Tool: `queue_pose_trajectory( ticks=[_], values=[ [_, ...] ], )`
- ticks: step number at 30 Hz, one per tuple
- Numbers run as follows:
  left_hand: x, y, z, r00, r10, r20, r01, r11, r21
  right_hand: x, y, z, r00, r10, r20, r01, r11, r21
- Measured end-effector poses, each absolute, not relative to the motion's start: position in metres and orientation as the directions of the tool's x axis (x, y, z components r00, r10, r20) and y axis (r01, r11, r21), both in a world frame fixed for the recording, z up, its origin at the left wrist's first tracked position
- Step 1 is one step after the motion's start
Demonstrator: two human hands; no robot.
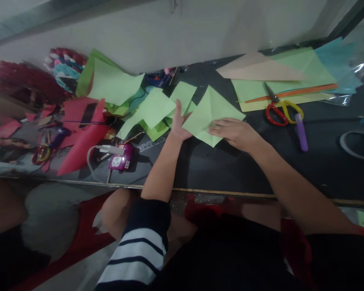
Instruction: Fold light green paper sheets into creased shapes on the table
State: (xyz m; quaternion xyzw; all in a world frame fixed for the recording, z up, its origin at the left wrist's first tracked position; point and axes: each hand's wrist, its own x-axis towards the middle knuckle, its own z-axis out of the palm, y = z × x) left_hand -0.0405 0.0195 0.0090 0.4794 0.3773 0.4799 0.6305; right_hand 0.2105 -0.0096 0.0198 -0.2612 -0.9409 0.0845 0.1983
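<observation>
A light green paper square point(210, 117) with a crease down its middle is turned corner-up above the dark table. At its left corner my left hand point(182, 123) bears it; the thumb sticks up and the other fingers are hidden behind the sheet. My right hand point(232, 131) holds the lower right side, its fingers close together across the front face and its thumb hidden. Just left of my left hand lie several green paper pieces point(157, 107), overlapping one another. Right of my right hand are scissors point(280, 109) with one red and one yellow handle.
A purple glue stick point(301, 132) and a tape roll point(356, 144) lie at the right. Coloured sheets point(285, 74) are stacked behind the scissors. At the left are a purple plug adapter point(121, 157) with a white cable, red paper point(85, 141) and another person's knee point(53, 218).
</observation>
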Motion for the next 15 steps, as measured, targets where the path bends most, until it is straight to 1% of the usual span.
queue_pose_trajectory(
  ticks=[3, 5, 6, 9, 11, 13, 15],
  values=[
    [-0.05, 0.023, 0.006, 0.443, 0.889, -0.112, -0.126, 0.186, 0.974, 0.212, -0.01, 0.014, -0.731, 0.605, 0.316, 0.493, 0.788, -0.369],
    [-0.048, 0.022, 0.005, 0.507, 0.849, -0.151, -0.057, 0.207, 0.977, 0.213, -0.011, 0.012, -0.667, 0.671, 0.324, 0.513, 0.728, -0.454],
    [-0.046, 0.021, 0.005, 0.512, 0.844, -0.162, -0.026, 0.203, 0.979, 0.213, -0.012, 0.012, -0.635, 0.698, 0.331, 0.512, 0.701, -0.496],
    [-0.037, 0.017, 0.006, 0.456, 0.879, -0.137, 0.031, 0.139, 0.99, 0.213, -0.012, 0.017, -0.534, 0.743, 0.403, 0.472, 0.658, -0.587],
    [-0.033, 0.015, 0.01, 0.399, 0.913, -0.082, 0.022, 0.08, 0.997, 0.214, -0.01, 0.022, -0.464, 0.741, 0.485, 0.431, 0.668, -0.607],
    [-0.034, 0.014, 0.012, 0.346, 0.936, -0.061, 0.014, 0.06, 0.998, 0.218, -0.007, 0.026, -0.417, 0.73, 0.542, 0.401, 0.682, -0.611],
    [-0.04, 0.013, 0.011, 0.257, 0.965, -0.049, 0.041, 0.04, 0.998, 0.221, -0.003, 0.027, -0.45, 0.728, 0.518, 0.389, 0.681, -0.62]
  ],
)
